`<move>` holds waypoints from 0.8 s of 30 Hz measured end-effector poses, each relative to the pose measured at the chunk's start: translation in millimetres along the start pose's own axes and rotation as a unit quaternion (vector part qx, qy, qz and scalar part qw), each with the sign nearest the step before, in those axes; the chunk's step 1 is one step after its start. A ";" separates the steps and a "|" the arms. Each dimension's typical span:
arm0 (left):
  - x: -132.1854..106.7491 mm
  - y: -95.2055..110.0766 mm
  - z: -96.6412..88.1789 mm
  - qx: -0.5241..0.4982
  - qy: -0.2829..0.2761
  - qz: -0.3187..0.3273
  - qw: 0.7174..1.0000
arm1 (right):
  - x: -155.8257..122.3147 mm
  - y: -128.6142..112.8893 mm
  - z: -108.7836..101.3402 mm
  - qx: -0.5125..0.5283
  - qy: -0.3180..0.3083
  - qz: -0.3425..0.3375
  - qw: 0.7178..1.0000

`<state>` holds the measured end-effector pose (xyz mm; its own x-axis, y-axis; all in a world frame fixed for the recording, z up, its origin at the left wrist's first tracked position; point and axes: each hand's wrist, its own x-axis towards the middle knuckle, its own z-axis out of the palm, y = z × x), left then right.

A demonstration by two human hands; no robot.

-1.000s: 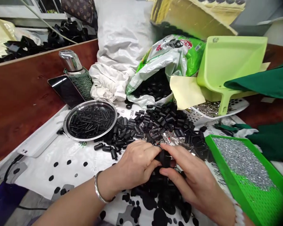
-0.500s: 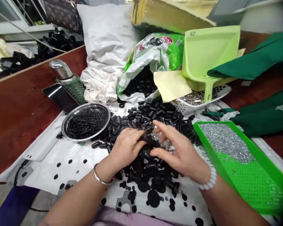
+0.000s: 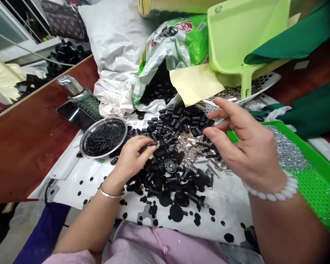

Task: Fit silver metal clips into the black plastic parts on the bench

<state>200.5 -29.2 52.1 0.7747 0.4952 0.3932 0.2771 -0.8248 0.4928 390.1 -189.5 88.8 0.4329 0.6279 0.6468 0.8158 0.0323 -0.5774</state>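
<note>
My left hand (image 3: 133,157) is at the left side of a pile of black parts, thumb and fingers curled together. A small dark piece with a shiny bit shows at its fingertips, too small to name. My right hand (image 3: 244,146) is raised over the right side of the pile, thumb and fingers apart, with nothing visible between them. Between the hands lie flanged black plastic parts (image 3: 170,167), some with metal tips. Behind them are short black sleeves (image 3: 178,121). Loose metal strips (image 3: 194,146) are scattered near my right hand.
A round metal dish (image 3: 84,145) of black screw-like pieces stands left, beside a phone (image 3: 75,115) and a flask (image 3: 71,86). At right is a green tray (image 3: 319,183) with small silvery pieces. An open bag (image 3: 176,55) and a light-green dustpan (image 3: 247,36) stand behind.
My right hand has moved up and right, away from my left hand and the pile. My left hand has shifted slightly left. The camera view has tilted, and more metal strips show.
</note>
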 end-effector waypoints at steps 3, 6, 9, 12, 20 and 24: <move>-23.0 -9.5 -4.7 -0.010 0.076 -0.027 0.997 | 2.0 3.0 -5.6 -0.011 0.026 0.004 1.000; -55.8 -21.3 -9.3 0.008 0.142 -0.072 0.987 | 2.1 2.4 -10.1 -0.006 0.037 0.000 0.999; -88.8 -32.0 -11.1 0.036 0.194 -0.108 0.974 | -0.2 -1.4 -12.7 0.007 0.035 -0.015 0.999; -113.5 -39.0 -8.1 0.061 0.232 -0.144 0.960 | -3.1 -5.3 -13.9 0.014 0.032 -0.033 0.999; -123.8 -53.1 1.6 0.111 0.263 -0.182 0.941 | -5.2 -8.6 -12.1 0.046 0.003 -0.040 0.998; -122.2 -59.4 2.4 0.120 0.241 -0.194 0.943 | -5.1 -6.8 -9.1 0.072 -0.023 -0.031 0.997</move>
<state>90.7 -41.4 -27.1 0.2557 0.7916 0.5550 0.6525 -0.5649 0.5051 385.9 -200.0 93.9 0.3630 0.6567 0.6611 0.7753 0.1807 -0.6052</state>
